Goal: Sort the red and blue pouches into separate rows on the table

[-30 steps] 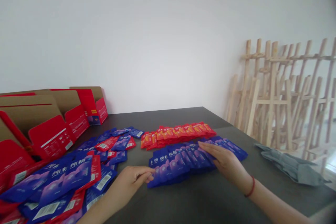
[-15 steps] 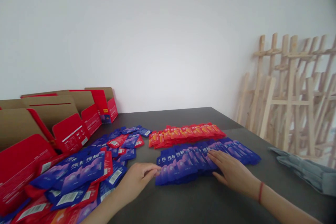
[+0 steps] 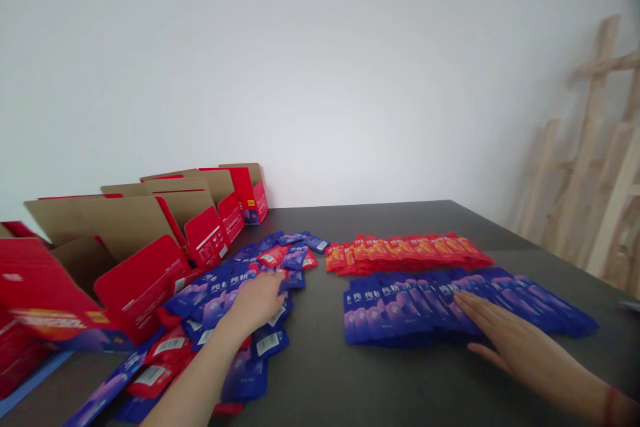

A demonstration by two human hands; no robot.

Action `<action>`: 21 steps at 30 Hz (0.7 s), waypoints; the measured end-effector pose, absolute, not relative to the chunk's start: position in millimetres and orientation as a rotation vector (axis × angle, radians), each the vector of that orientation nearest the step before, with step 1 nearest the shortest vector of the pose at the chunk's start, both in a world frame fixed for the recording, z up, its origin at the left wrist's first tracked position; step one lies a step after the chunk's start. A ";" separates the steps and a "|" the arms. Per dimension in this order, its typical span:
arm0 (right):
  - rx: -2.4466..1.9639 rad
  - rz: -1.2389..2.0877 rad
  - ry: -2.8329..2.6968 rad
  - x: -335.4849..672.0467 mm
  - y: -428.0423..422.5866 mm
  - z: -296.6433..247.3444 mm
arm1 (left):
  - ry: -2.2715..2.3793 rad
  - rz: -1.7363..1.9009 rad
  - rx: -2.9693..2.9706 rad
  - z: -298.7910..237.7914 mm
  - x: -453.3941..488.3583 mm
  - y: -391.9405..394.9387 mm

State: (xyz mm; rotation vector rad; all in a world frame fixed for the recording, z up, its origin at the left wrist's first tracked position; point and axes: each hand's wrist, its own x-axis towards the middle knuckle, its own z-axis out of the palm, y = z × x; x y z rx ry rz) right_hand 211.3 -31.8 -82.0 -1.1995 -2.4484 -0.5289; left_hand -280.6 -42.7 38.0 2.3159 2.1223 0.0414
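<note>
Head view: right hand point(image 3: 525, 353) is resting straight fingers point(image 3: 483, 313) on blue sachet row point(image 3: 430, 307), red row point(image 3: 410, 251) sitting beyond; left hand point(image 3: 255, 300) is covering mixed sachet pile point(image 3: 195, 297), grip unclear.

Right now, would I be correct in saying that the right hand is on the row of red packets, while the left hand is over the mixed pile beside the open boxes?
Not quite: the head view shows the right hand on the row of blue packets. The left hand is indeed over the mixed pile beside the open boxes.
</note>
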 end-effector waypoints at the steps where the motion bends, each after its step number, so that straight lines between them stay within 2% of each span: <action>1: -1.196 -0.541 -2.450 210.0 -31.5 -80.0 | 2.126 -0.023 2.320 36.5 -281.8 -44.1; 6: -1.191 -0.477 -2.404 164.6 -42.4 -54.8 | 1.920 -0.200 2.352 32.7 -281.8 -51.2; 13: -0.850 -0.033 -2.616 31.6 -85.0 -25.0 | 1.840 -0.302 2.304 39.6 -285.6 -56.3; 18: -0.897 0.576 -2.478 -51.6 -91.0 -22.5 | 1.805 -0.301 2.282 46.4 -287.1 -57.9; 21: -1.162 1.247 -2.073 -103.4 -71.7 -19.2 | 1.804 -0.232 2.274 48.3 -289.5 -56.4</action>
